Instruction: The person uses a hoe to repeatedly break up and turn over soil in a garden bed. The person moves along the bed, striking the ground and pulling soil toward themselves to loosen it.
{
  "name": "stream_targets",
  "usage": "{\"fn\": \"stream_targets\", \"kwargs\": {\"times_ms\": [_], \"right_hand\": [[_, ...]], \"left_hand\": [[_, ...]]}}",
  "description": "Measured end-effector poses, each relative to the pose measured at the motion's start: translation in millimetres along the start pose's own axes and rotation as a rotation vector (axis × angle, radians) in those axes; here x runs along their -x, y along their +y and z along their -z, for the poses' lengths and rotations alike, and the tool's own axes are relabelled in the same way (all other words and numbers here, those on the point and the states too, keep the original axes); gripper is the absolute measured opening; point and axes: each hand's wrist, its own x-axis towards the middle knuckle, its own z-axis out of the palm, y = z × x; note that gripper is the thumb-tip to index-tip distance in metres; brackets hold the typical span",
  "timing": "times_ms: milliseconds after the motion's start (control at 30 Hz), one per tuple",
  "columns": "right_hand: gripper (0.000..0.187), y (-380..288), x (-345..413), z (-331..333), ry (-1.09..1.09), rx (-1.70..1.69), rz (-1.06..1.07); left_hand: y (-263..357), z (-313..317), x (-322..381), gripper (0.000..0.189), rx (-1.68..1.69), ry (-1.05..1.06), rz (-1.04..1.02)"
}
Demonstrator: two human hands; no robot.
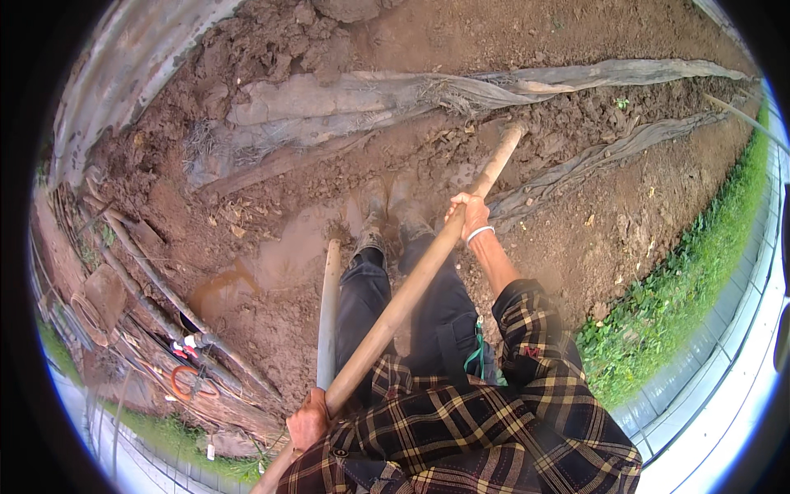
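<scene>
Both my hands are closed around a long, thick wooden handle [395, 302] that slants across my body. My right hand [472, 213], with a white band at the wrist, grips it near its far end. My left hand [308, 420] holds it low, close to my plaid shirt [444, 432]. The far end of the handle meets the churned mud; any tool head there cannot be made out. A second, greyish pole [329, 309] stands beside my left leg, its far tip near a muddy clod. Whether it touches my left hand is unclear. My muddy boots [370, 238] are sunk in wet soil.
Muddy water [290, 247] pools left of my boots. Dirty sheeting [345, 99] runs across the ground ahead, with another twisted strip [592, 163] at right. Long poles [166, 287], a red-handled valve [185, 347] and an orange hose loop [185, 383] lie at left. Grass [673, 309] borders the right.
</scene>
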Motion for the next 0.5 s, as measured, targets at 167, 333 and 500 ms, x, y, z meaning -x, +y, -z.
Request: {"fn": "stream_targets", "kwargs": {"times_ms": [167,333,500], "right_hand": [[0.009,17.1,6.6,9.9,0.089,-0.012,-0.051],[0.006,13.4,-7.7,2.3,0.004,0.023,0.072],[0.008,23.1,1.9,7.9,0.034,-0.006,0.118]], "left_hand": [[-2.1,-9.9,4.6,0.022,-0.053,-0.132,0.160],[-8.4,-17.7,4.9,0.024,0.000,0.020,0.035],[-6.6,-11.6,14.2,0.018,-0.025,-0.129,0.105]]}}
